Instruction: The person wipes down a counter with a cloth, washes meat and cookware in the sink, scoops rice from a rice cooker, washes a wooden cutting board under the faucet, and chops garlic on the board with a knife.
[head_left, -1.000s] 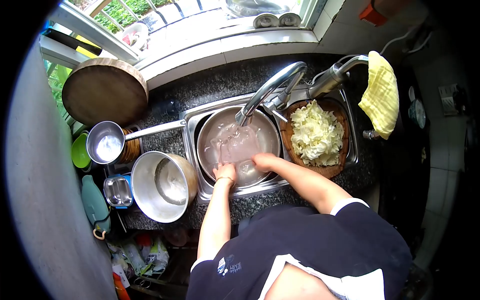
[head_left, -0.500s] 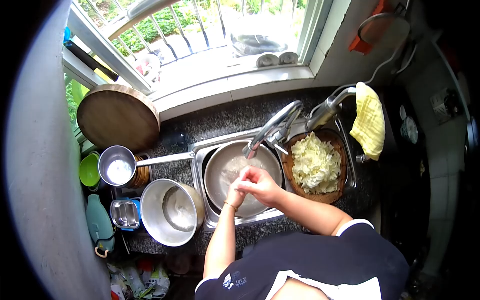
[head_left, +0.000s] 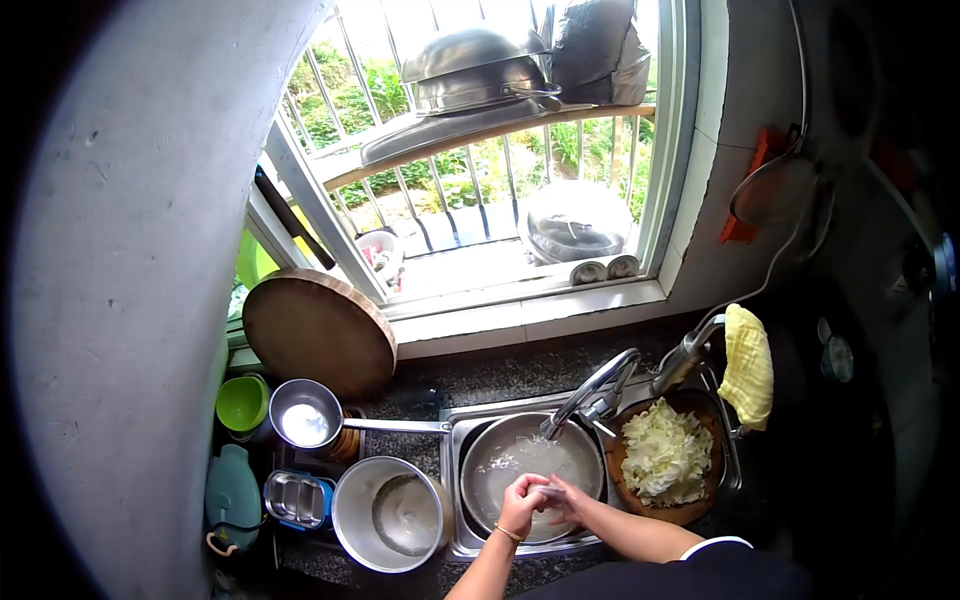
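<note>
Over a round metal basin (head_left: 480, 470) set in the sink, my left hand (head_left: 521, 503) and my right hand (head_left: 567, 500) are held together. Something pale and translucent shows between them, too small to make out. My left fingers are curled round it, and the right fingers reach in from the side. Water with bright ripples lies in the basin, below the chrome faucet (head_left: 603, 377). To the right, shredded pale cabbage (head_left: 667, 455) fills a woven basket (head_left: 712, 425).
Left of the sink stand a large metal pot (head_left: 350, 515), a long-handled saucepan (head_left: 305, 414) and a lunch box (head_left: 297, 499). A round wooden board (head_left: 318, 335) leans by the window. A yellow cloth (head_left: 746, 368) hangs at the right.
My hands were spread in the basin, then rose and came together above it. The view has tilted up, showing more of the window and the pans outside. The clear thing in the basin no longer shows there.
</note>
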